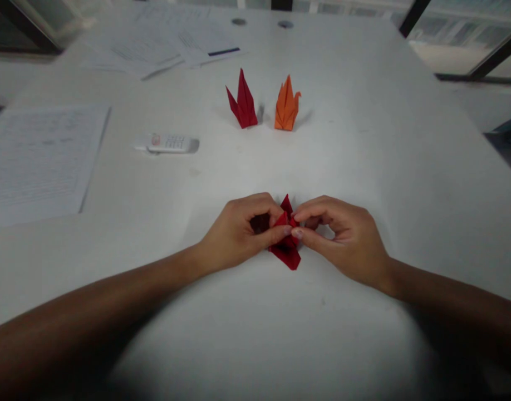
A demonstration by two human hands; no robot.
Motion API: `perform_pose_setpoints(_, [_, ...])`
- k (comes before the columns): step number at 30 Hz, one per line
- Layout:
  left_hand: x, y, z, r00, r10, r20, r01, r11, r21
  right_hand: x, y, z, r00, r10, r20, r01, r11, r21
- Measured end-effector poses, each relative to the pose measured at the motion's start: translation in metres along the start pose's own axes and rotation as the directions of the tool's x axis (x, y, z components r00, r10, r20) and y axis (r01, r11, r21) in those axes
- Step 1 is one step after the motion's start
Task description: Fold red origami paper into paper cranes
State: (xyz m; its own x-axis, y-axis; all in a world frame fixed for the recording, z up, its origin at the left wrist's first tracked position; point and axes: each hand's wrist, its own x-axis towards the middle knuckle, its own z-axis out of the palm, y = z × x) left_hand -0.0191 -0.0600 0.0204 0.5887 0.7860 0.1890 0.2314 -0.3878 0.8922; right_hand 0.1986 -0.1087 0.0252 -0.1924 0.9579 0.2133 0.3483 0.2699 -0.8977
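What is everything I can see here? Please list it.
white table: one, white, fills view
red folded paper piece: one, red, near centre, between both hands
dark red folded paper figure: one, dark red, farther back
orange folded paper figure: one, orange, right of the dark red one
white keypad handset: one, white, lying left of centre
printed paper sheets: several, white, left edge and far end
left hand: one, bare, pinching the red piece
right hand: one, bare, pinching it too

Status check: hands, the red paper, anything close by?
Left hand and right hand both pinching the red folded paper at the white table. Red crane, orange crane, white remote farther back, apart.
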Motion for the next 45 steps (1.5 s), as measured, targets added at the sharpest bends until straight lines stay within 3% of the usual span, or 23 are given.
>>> perform_pose_setpoints(3, [-0.001, 0.0, 0.0, 1.0, 0.028, 0.013, -0.028, 1.0, 0.013, 0.0, -0.003, 0.0, 0.999, 0.041, 0.004, -0.041, 0.999, -0.025])
perform_pose_setpoints(12, [-0.002, 0.001, -0.001, 0.993, 0.111, 0.036, -0.113, 0.992, 0.059, 0.004, -0.016, -0.005, 0.997, -0.073, 0.029, 0.076, 0.99, -0.116])
perform_pose_setpoints(19, [-0.001, 0.002, -0.001, 0.994, 0.072, 0.085, -0.073, 0.997, 0.0, 0.002, -0.013, -0.004, 0.987, 0.134, 0.092, -0.149, 0.973, 0.175])
perform_pose_setpoints(24, [-0.001, 0.0, 0.001, 0.995, -0.102, 0.02, 0.103, 0.986, -0.131, 0.003, -0.001, -0.003, 0.978, 0.194, 0.074, -0.207, 0.932, 0.298])
perform_pose_setpoints(29, [0.001, 0.001, 0.0, 0.977, -0.212, 0.002, 0.204, 0.936, -0.287, 0.002, 0.006, -0.005, 0.996, 0.091, -0.025, -0.088, 0.991, 0.096])
perform_pose_setpoints(33, [0.001, 0.0, -0.001, 0.981, -0.194, 0.01, 0.189, 0.94, -0.285, 0.003, 0.004, -0.006, 0.99, -0.139, -0.033, 0.136, 0.987, -0.081])
perform_pose_setpoints(35, [0.001, -0.001, -0.001, 0.986, -0.168, 0.002, 0.162, 0.949, -0.271, 0.005, 0.003, -0.007, 0.983, -0.186, 0.002, 0.184, 0.973, -0.142])
perform_pose_setpoints(40, [0.002, -0.002, -0.002, 0.994, -0.106, 0.003, 0.105, 0.975, -0.194, 0.006, 0.001, -0.009, 0.985, -0.168, 0.035, 0.171, 0.969, -0.178])
perform_pose_setpoints(45, [0.001, -0.003, -0.003, 0.998, -0.065, -0.014, 0.062, 0.989, -0.135, 0.008, 0.001, -0.009, 0.997, 0.025, 0.075, -0.025, 1.0, 0.007])
